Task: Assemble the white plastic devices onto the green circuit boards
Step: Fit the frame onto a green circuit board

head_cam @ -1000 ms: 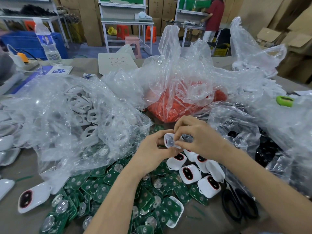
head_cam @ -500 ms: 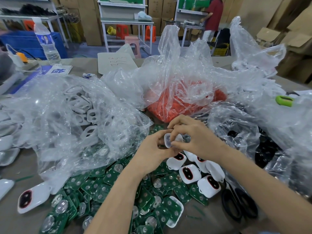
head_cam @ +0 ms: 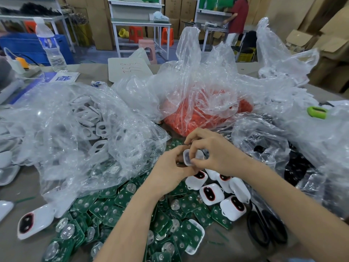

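Observation:
Both hands meet above the table's middle around one small white plastic shell [head_cam: 187,157]. My left hand [head_cam: 170,172] grips it from below and the left. From the right, my right hand [head_cam: 213,152] curls its fingers over the shell's top. Whether a board sits inside it is hidden by the fingers. A heap of green circuit boards [head_cam: 117,214] with round metal contacts covers the table below my hands. Several white devices [head_cam: 211,192] with dark, red-rimmed windows lie just under my right wrist. Another white device [head_cam: 34,222] lies at the front left.
A clear bag of white frames [head_cam: 90,127] lies at the left, a bag of orange parts [head_cam: 204,112] behind my hands, and bags with black parts [head_cam: 294,163] at the right. Black scissors [head_cam: 264,229] lie front right. A water bottle [head_cam: 50,44] stands far left. A person works in the background.
My right fingers have shifted slightly over the white shell's top while my left hand keeps its hold. Both hands stay in the same spot.

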Demonstrator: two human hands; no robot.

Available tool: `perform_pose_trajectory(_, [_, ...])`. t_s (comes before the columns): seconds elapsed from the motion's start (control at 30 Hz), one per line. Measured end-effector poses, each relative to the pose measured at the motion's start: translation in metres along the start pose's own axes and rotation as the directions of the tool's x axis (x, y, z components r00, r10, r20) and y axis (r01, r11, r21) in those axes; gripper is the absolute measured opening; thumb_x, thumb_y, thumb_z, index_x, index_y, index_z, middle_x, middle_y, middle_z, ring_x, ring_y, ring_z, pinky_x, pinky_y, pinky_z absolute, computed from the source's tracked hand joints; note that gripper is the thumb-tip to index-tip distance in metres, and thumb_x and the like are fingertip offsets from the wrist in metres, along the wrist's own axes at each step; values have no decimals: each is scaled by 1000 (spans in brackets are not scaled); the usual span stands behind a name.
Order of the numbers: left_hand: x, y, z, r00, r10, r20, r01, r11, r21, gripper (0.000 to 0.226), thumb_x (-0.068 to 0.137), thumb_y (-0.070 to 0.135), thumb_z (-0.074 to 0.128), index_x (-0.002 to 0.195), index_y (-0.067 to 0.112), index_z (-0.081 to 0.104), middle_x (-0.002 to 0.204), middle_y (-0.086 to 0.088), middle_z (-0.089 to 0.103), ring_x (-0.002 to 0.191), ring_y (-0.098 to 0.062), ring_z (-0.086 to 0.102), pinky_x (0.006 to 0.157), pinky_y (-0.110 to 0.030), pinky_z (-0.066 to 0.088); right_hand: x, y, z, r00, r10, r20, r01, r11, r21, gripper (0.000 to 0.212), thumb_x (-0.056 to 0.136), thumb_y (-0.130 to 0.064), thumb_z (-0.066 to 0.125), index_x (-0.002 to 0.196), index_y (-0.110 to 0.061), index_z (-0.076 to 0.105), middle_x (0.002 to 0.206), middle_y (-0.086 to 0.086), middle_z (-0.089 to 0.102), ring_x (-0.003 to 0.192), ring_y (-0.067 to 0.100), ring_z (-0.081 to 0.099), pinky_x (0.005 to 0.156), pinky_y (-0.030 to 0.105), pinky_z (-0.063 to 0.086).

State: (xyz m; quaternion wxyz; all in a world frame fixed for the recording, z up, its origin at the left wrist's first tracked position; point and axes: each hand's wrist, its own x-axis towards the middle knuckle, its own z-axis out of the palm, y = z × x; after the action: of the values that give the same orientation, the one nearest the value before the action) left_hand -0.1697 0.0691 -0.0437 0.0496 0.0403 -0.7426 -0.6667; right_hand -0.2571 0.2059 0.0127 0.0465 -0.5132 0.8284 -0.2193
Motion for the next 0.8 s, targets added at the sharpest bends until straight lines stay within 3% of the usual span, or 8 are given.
perform_pose_trajectory(0.2, [-1,2,1,1000,-10,12,10,1000,-10,30,81,5,75,106,20,68,95,-5,75,93,-22,71,88,-31,56,2,1,-1,998,41,37,-41,999,3,9,81,-15,74,81,-16,65,113,-4,54,105,10,48,94,22,37])
perform_pose_trajectory(0.3, [-3,6,1,998,-40,49,49,978,-204,25,94,3,60,113,16,67,102,-8,75,97,-22,72,85,-26,57,0,2,-1,997,78,-28,-76,995,59,25,80,-17,76,83,-20,51,100,-2,58,91,15,54,82,28,46])
perform_pose_trajectory(0.37, [-2,7,1,998,-50,31,57,951,-303,30,98,-3,47,119,10,64,106,-11,74,98,-24,72,83,-23,57,-4,3,-4,983,171,-69,-155,968,199,29,77,-19,78,89,-23,51,96,-6,61,85,9,59,74,24,50])
perform_pose_trajectory(0.47, [-2,8,1,999,-46,-12,40,951,-307,34,99,-7,41,115,10,66,106,-11,74,96,-24,73,80,-22,57,-13,6,-5,921,384,-69,-307,823,478,29,79,-20,77,101,-28,59,96,-8,66,81,7,65,69,20,55])
perform_pose_trajectory(0.57, [-3,7,4,999,-47,-26,38,961,-274,34,99,-7,42,110,12,68,100,-9,75,94,-22,73,77,-20,56,-18,4,1,857,513,-45,-355,651,671,11,82,-10,74,89,-18,70,83,1,72,71,12,65,61,20,53])
perform_pose_trajectory(0.7, [-3,5,5,998,-39,-47,30,981,-194,27,98,-1,49,107,15,68,95,-8,75,90,-23,74,77,-26,59,-19,-3,11,820,562,-108,-364,657,660,11,83,-2,71,80,-13,70,75,5,71,57,6,61,53,19,50])
perform_pose_trajectory(0.8, [-4,5,5,998,-37,-53,30,991,-128,15,96,5,57,106,13,66,91,-8,76,86,-26,75,80,-39,60,-18,-6,12,818,551,-165,-388,739,551,14,83,-2,69,79,-15,68,74,6,70,56,10,61,56,24,51])
